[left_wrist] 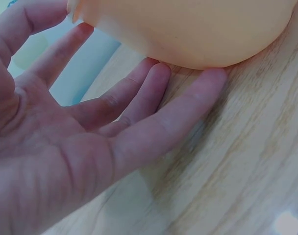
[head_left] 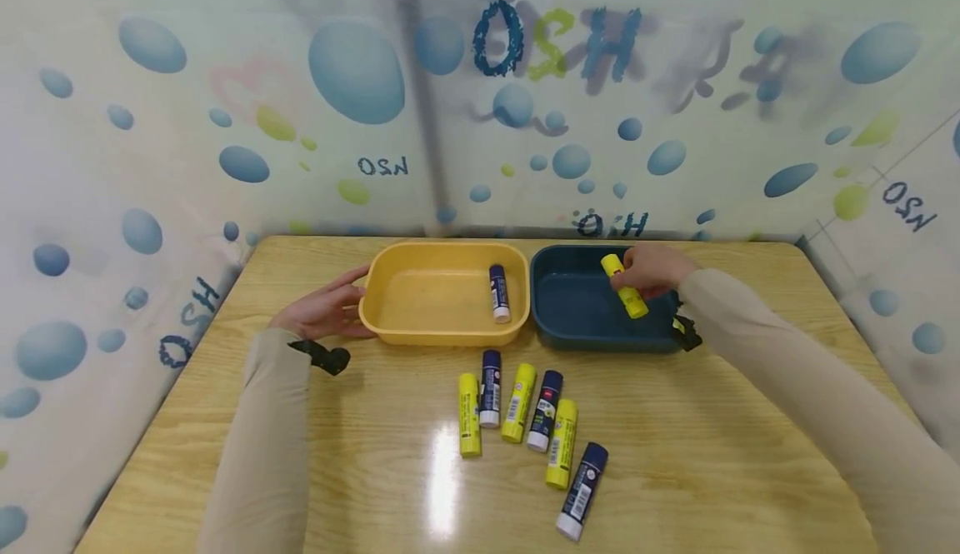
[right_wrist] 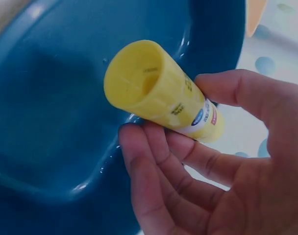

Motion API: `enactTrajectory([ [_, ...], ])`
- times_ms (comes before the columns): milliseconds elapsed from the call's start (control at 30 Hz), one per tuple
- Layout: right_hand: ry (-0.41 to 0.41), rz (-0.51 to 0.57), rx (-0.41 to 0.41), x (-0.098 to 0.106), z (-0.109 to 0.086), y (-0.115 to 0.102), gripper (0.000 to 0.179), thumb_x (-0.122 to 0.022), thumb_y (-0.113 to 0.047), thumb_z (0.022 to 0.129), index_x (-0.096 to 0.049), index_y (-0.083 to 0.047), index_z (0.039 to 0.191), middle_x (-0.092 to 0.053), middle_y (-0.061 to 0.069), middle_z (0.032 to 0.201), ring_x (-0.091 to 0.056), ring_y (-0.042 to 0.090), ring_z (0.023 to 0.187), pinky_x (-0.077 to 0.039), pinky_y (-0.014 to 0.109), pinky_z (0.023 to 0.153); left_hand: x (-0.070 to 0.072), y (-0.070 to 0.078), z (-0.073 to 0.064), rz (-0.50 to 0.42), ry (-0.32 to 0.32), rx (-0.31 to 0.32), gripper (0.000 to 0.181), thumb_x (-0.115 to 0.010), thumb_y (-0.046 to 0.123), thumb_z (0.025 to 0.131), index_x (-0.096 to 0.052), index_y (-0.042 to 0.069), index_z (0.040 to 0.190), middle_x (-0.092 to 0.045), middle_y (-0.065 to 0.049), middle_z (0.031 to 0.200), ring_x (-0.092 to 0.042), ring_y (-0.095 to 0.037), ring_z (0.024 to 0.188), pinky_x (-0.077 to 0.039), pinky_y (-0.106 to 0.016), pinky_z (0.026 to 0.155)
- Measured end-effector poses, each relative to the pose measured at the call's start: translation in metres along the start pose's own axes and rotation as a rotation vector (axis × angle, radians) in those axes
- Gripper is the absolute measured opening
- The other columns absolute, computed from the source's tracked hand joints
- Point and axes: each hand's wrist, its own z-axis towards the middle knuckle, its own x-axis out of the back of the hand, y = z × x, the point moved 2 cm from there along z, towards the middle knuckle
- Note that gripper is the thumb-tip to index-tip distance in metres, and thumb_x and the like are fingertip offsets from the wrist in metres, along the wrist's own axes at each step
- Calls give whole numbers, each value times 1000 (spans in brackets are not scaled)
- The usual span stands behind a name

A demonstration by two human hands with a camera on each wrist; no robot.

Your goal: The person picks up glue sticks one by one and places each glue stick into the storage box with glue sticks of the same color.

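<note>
My right hand (head_left: 651, 271) pinches a yellow glue stick (head_left: 624, 286) between thumb and fingers, over the dark blue tray (head_left: 577, 340). In the right wrist view that glue stick (right_wrist: 163, 93) is tilted, its hollow end facing the camera and the blue tray wall (right_wrist: 56, 127) behind it. At the yellow tray (head_left: 442, 339), my left hand (head_left: 326, 308) rests against the left side. The left wrist view shows its spread fingers (left_wrist: 173, 117) touching the tray's outer wall (left_wrist: 198, 34). One navy glue stick (head_left: 499, 294) lies inside the yellow tray, at its right.
In front of the trays, several yellow and navy glue sticks lie on the wooden table (head_left: 360, 471), among them a yellow one (head_left: 469, 415) at the left and a navy one (head_left: 582, 491) nearest me. A patterned curtain (head_left: 465, 162) hangs behind the table.
</note>
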Motion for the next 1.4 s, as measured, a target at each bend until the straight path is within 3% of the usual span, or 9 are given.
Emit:
enactTrajectory([
  [267, -85, -14, -103, -3, 16, 5, 33, -59, -31, 93, -62, 1, 85, -59, 4, 64, -54, 13, 53, -48, 25, 54, -1, -2, 0, 9, 2, -5, 62, -41, 14, 105, -10, 27, 157, -17, -11, 152, -45, -28, 117, -43, -55, 96],
  [567, -68, -34, -164, -6, 30, 14, 32, -59, -29, 92, -62, 3, 88, -63, 9, 72, -61, 17, 61, -49, 23, 54, -2, -3, 0, -4, 21, 3, 61, -42, 15, 105, -12, 28, 156, -18, -8, 151, -41, -28, 119, -41, -56, 98],
  [767, -120, -40, -181, -9, 42, 26, 33, -60, -28, 91, -63, 4, 93, -65, 13, 79, -63, 19, 66, -53, 27, 62, -4, -2, 1, -9, 39, 7, 61, -44, 15, 104, -14, 29, 156, -17, -9, 152, -39, -30, 121, -42, -55, 97],
  [967, -143, -107, -205, -7, 39, 30, 29, -61, -25, 90, -63, 3, 86, -61, 5, 65, -54, 9, 50, -50, 21, 57, -3, 0, 0, -2, 32, 4, 62, -43, 14, 104, -12, 28, 156, -16, -11, 152, -41, -31, 120, -43, -55, 96],
  [1000, -147, -123, -215, -6, 31, 24, 29, -59, -24, 91, -63, 4, 86, -60, 4, 63, -52, 8, 49, -49, 21, 57, -3, 1, 0, -1, 28, 1, 62, -43, 14, 105, -12, 28, 156, -16, -11, 152, -42, -30, 119, -44, -55, 95],
  [1267, -228, -175, -237, -6, 30, 30, 27, -59, -25, 87, -64, 1, 80, -58, -2, 58, -54, 5, 50, -46, 19, 58, -3, 2, -1, -4, 37, 0, 62, -45, 14, 104, -14, 28, 156, -19, -10, 150, -44, -29, 117, -43, -56, 95],
  [1400, -213, -134, -220, -5, 28, 31, 29, -61, -25, 88, -63, 3, 81, -64, 3, 64, -58, 9, 55, -48, 22, 61, -2, 1, -1, 4, 41, 3, 62, -46, 15, 104, -15, 28, 156, -18, -10, 151, -41, -30, 119, -41, -57, 97],
])
